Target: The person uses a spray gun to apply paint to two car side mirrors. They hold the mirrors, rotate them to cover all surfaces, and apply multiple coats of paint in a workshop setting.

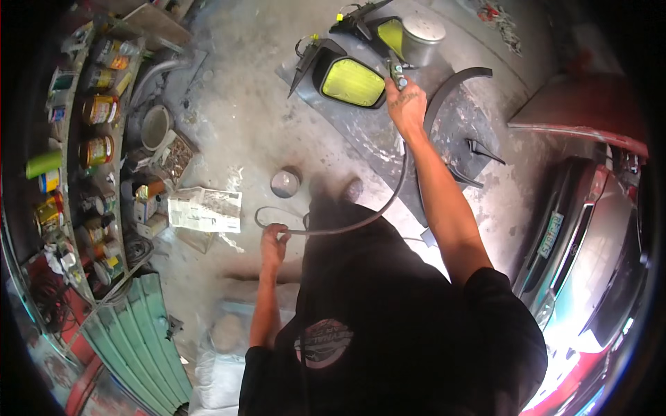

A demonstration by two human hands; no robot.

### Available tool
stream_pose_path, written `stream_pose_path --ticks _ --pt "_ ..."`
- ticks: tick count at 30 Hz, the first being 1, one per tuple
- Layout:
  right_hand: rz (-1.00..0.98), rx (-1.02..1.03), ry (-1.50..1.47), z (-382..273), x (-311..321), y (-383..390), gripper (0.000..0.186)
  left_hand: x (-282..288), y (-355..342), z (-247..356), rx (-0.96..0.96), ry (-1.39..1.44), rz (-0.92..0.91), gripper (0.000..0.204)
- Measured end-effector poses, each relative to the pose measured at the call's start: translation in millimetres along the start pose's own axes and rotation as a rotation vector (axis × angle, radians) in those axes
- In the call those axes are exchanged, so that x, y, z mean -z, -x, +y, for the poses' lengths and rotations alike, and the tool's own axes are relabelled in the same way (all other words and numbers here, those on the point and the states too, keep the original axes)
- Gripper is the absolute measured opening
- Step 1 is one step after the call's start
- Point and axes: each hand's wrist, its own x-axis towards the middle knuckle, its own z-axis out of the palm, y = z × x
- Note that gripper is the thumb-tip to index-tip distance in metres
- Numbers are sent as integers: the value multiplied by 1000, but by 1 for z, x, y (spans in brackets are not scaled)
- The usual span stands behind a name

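My right hand (406, 105) grips a metal spray gun (395, 69) beside a black side mirror (316, 75) with a yellow-green face. A second mirror (386, 31) lies behind it, next to a metal can (424, 31); the mirrors and several curved black trim pieces (444, 97) are on a dark board (361, 132). A dark hose (378, 211) curves from the gun down to my left hand (276, 239), whose fingers are closed around it near a loop. The gun's nozzle is hard to make out.
Left are shelves of cans (100, 111), a bucket (154, 127), spread newspaper (201, 209) and green corrugated sheeting (135, 333). A small can (284, 183) stands near my feet, a cushion (211, 367) behind me. Right are a red panel (576, 118) and a silver car (590, 243).
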Motion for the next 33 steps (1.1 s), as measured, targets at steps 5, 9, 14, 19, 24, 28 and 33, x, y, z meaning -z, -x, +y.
stream_pose_path --ticks 5,9,14,19,24,28,33 --pt "136 -42 -125 -14 -9 14 42 80 -50 10 -143 -296 249 28" --pt "1 -193 -449 -44 -27 19 38 128 -94 -9 -8 -339 122 23" --pt "172 -239 -400 -67 -51 35 36 143 -109 -92 -67 -148 -53 18" --pt "369 -448 -119 -47 -57 57 38 134 -127 -111 -233 13 -211 12" --pt "571 -501 -78 -85 -78 58 40 189 -173 -137 -261 -58 -359 10" --pt "531 -389 -90 -138 -110 46 42 234 -213 -149 -270 -83 -282 8" --pt "413 -333 -145 -170 -130 33 43 263 -248 -139 -306 68 -219 13"
